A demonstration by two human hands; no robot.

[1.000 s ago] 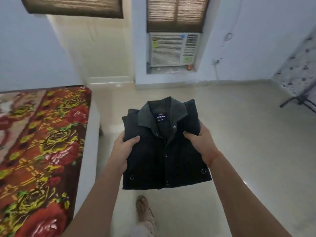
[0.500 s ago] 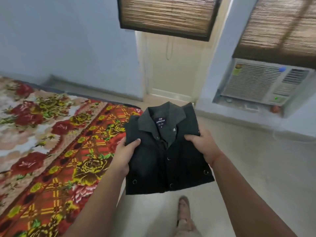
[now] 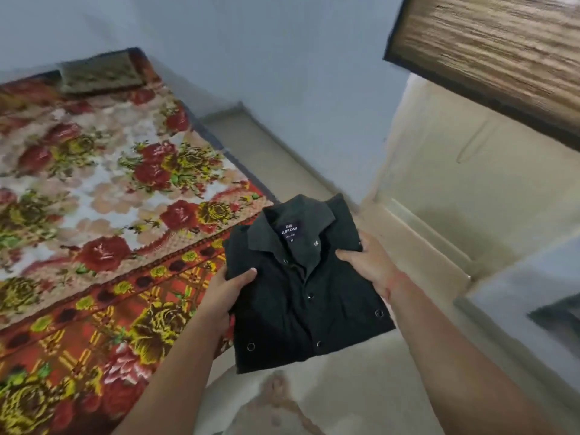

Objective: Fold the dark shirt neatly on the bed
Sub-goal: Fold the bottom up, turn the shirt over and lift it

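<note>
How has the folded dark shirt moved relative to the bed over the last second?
Yes. The dark shirt, held in the left hand and right hand, has swung from over the bare floor toward the bed; its left part now overlaps the bed's near corner.

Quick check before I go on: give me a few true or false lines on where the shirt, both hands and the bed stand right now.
1. The dark shirt is already folded, collar up. True.
2. The shirt lies flat on the bed. False: it is held in the air by the bed's edge.
3. Both the left hand and the right hand have a grip on it. True.
4. The bed cover is plain white. False: it has a red and yellow flower pattern.
</note>
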